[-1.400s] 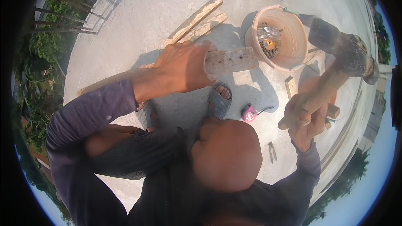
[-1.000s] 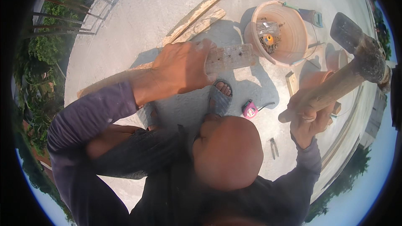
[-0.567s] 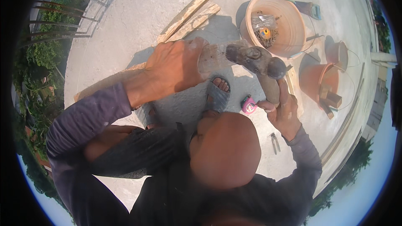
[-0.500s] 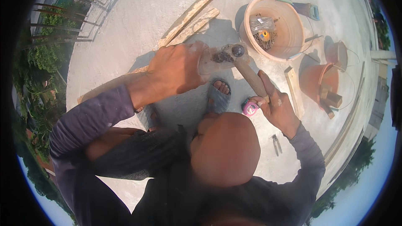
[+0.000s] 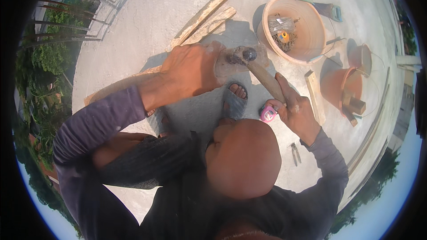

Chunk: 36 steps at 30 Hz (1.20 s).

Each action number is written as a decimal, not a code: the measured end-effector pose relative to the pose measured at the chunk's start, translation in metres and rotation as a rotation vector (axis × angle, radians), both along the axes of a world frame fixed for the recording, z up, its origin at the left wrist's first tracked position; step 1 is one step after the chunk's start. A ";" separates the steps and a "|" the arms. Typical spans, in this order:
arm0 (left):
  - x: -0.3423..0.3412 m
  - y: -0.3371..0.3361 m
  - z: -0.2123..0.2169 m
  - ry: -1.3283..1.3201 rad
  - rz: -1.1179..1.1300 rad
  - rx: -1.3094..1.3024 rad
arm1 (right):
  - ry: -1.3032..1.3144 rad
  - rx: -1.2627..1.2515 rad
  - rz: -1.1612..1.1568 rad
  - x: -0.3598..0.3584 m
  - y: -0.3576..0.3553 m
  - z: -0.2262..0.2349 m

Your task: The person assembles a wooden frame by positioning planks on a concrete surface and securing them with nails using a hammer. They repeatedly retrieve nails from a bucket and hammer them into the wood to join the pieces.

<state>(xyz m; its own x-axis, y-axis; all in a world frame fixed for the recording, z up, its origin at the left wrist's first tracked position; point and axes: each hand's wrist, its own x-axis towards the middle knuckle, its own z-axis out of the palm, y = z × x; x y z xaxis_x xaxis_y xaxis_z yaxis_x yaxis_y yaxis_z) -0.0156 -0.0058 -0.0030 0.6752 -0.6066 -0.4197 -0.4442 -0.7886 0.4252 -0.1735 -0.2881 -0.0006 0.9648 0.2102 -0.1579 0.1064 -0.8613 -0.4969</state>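
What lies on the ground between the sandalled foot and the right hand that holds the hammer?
In the head view, a small pink tape measure lies there, right of the sandalled foot and just beside the right hand gripping the hammer.
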 end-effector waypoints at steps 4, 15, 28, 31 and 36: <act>-0.005 -0.002 0.000 -0.025 0.004 0.012 | -0.245 0.011 -0.030 -0.004 0.007 0.002; 0.001 -0.002 -0.003 -0.046 -0.044 -0.003 | -0.116 -0.024 0.046 -0.013 0.000 -0.008; 0.053 0.133 -0.013 0.290 0.374 -0.229 | 0.153 0.052 -0.329 -0.159 -0.022 -0.184; 0.048 0.185 -0.015 0.227 0.531 -0.094 | 0.409 -0.043 -0.474 -0.167 -0.021 -0.211; 0.035 0.257 -0.006 0.363 0.804 0.161 | 0.409 -0.233 -0.394 -0.134 -0.011 -0.206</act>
